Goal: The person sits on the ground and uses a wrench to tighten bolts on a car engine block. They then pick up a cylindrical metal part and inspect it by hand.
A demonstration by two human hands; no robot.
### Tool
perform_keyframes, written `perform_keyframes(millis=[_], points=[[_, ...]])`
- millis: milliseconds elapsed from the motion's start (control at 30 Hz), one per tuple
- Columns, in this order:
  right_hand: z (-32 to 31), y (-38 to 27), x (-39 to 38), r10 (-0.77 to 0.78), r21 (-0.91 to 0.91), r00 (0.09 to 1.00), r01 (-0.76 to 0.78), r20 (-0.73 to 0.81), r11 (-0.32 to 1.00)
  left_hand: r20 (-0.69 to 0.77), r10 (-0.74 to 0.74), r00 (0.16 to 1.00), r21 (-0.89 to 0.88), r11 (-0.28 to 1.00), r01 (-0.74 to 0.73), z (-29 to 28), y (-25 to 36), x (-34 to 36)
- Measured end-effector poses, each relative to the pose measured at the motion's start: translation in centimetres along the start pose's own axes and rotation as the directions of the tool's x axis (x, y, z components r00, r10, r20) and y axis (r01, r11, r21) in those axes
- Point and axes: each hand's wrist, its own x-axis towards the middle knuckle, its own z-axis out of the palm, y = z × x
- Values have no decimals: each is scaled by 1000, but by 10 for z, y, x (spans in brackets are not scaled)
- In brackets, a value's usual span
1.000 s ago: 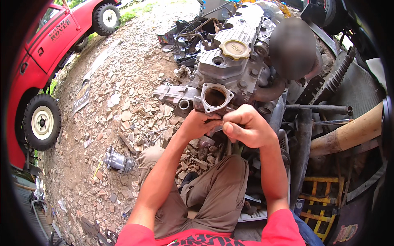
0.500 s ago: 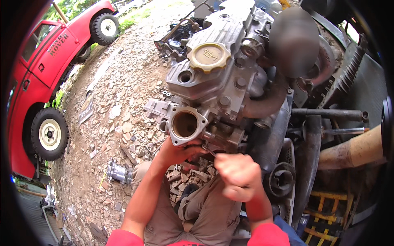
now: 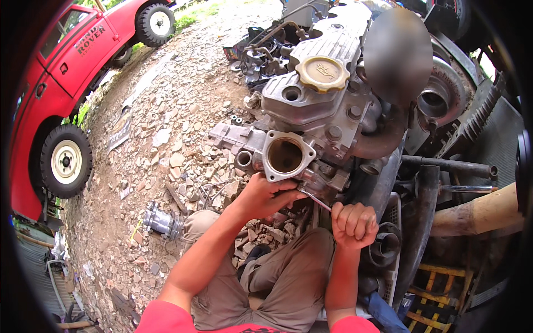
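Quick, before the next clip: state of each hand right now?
Left hand: fingers partly curled at the engine; whether it holds anything cannot be told.
Right hand: closed, holding one end of a thin metal tool.

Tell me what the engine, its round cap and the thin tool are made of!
Engine: metal, maybe cast aluminium; dull grey with shiny ridges on top. Cap: probably plastic; dullish tan, moulded notches round the rim. Tool: likely steel; thin, smooth and silvery.

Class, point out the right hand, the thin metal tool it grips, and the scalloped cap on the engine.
Right hand point(image 3: 354, 225), head view: middle of the fist.
Thin metal tool point(image 3: 318, 201), head view: exposed shaft.
Scalloped cap point(image 3: 322, 74), head view: top face.
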Motion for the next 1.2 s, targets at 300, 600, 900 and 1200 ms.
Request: perform_keyframes(millis=[300,600,900,1200], points=[[24,-9,11,85,7,989,-85,-122,996,-11,220,975,26,975,-219,-9,-4,-2],[108,-24,85,586,-655,807,-483,-75,581,6,363,932,32,931,-363,-6,-23,14],[124,-15,112,656,-654,755,-485,22,580,12,278,961,116,954,-277,-7,-24,6],[109,-1,140,712,-840,660,-225,242,494,-165,141,976,-130,978,-163,-2,-17,9]])
